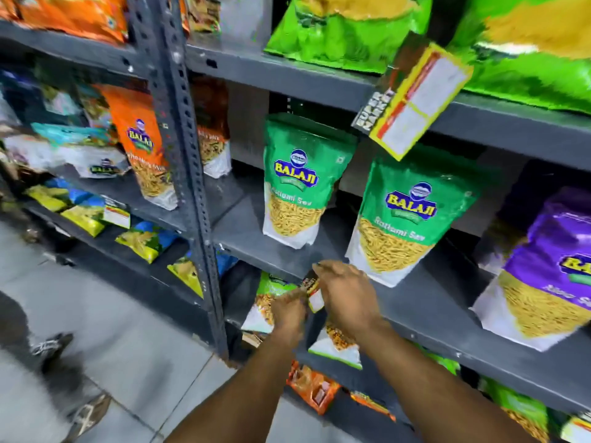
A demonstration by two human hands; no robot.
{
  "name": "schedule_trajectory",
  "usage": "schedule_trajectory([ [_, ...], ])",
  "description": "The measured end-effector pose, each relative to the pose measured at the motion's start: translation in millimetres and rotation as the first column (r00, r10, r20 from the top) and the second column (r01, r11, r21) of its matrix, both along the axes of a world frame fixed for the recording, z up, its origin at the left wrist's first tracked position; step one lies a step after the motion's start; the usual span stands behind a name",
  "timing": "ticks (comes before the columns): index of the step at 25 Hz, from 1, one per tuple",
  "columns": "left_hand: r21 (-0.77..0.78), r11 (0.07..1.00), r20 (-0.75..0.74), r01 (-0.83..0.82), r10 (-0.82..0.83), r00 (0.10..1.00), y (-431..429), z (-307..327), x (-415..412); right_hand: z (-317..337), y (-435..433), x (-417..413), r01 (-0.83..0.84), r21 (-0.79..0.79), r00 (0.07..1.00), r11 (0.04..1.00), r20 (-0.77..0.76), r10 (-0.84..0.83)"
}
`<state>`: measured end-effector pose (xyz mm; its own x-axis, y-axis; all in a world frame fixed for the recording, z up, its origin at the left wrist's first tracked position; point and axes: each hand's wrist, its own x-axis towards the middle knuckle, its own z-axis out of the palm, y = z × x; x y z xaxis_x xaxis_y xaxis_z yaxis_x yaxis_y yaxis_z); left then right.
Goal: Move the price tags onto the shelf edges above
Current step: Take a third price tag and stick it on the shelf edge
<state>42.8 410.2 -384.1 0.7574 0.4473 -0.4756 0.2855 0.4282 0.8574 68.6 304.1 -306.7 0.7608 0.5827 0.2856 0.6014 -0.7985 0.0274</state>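
Shelving: grey metal rack (179, 129) with perforated uprights, several tiers deep, running across pretty much the whole view.
Top-tier bags: huge green snack bags (351, 30) up on the highest shelf, orange ones (73, 14) off to the left.
Purple bag: big purple Balaji pack (550, 270) at the right end of the middle shelf, tilted back a bit.
Green Balaji packs: two standing on the middle shelf, one further back (297, 180) and one nearer the front edge (406, 215), both upright-ish.
Orange Balaji pack: standing in the left bay (144, 145), next to the upright.
Upper price tag: yellow-and-red tag (412, 100) already hanging off the edge of the shelf above the green packs, skewed at an angle.
Middle shelf edge: grey front lip (265, 254) right where both hands are working.
Right hand: right hand (345, 295) is curled with fingers bent over the shelf lip, pinching the top of the small tag.
Left hand: left hand (287, 311) is blurry, mostly closed, fingertips right up against the tag's lower left side; can't tell for sure if it's actually gripping it.
Small price tag: little yellow/white tag (315, 297) sits between the two hands at the middle shelf's front edge, below the nearer green pack.
Far-left tag: another small tag (116, 214) on the lower left shelf edge.
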Motion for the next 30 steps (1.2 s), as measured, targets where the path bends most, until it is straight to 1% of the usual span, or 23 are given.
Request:
schedule_trajectory([
  [3,-0.005,0.999,0.024,-0.035,0.035,0.999,4,-7,2,5,5,8,0.056,0.072,0.990,0.996,-0.129,-0.047],
  [5,0.070,0.997,0.044,0.029,-0.032,0.999,12,-9,-2,4,6,6,0.093,0.133,0.978,0.987,-0.199,-0.065],
  [6,0.125,0.990,0.063,0.069,-0.077,0.995,18,-10,-5,1,4,2,0.128,0.171,0.966,0.977,-0.243,-0.084],
  [8,0.246,0.965,0.102,0.092,-0.120,0.988,33,-16,-12,-14,-4,-14,0.224,0.253,0.927,0.941,-0.355,-0.125],
  [9,0.322,0.941,0.106,0.106,-0.147,0.983,41,-20,-16,-24,-9,-21,0.286,0.262,0.891,0.922,-0.427,-0.155],
  [11,0.483,0.858,0.099,0.174,-0.251,0.963,53,-27,-17,-39,-14,-29,0.427,0.219,0.791,0.877,-0.560,-0.245],
  [13,0.588,0.778,0.061,0.221,-0.315,0.947,59,-29,-13,-48,-12,-27,0.520,0.196,0.728,0.831,-0.611,-0.311],
  [15,0.640,0.736,0.046,0.219,-0.322,0.946,61,-25,-8,-49,-8,-23,0.564,0.187,0.713,0.804,-0.601,-0.361],
  [21,0.698,0.680,-0.019,0.223,-0.294,0.956,62,-15,4,-44,-2,-17,0.578,0.159,0.755,0.800,-0.476,-0.451],
  [24,0.715,0.664,-0.022,0.221,-0.295,0.955,62,-11,3,-45,-1,-19,0.585,0.171,0.759,0.793,-0.460,-0.461],
  [30,0.742,0.640,0.019,0.199,-0.317,0.948,62,-2,-5,-38,-8,-20,0.555,0.231,0.798,0.799,-0.419,-0.433],
])
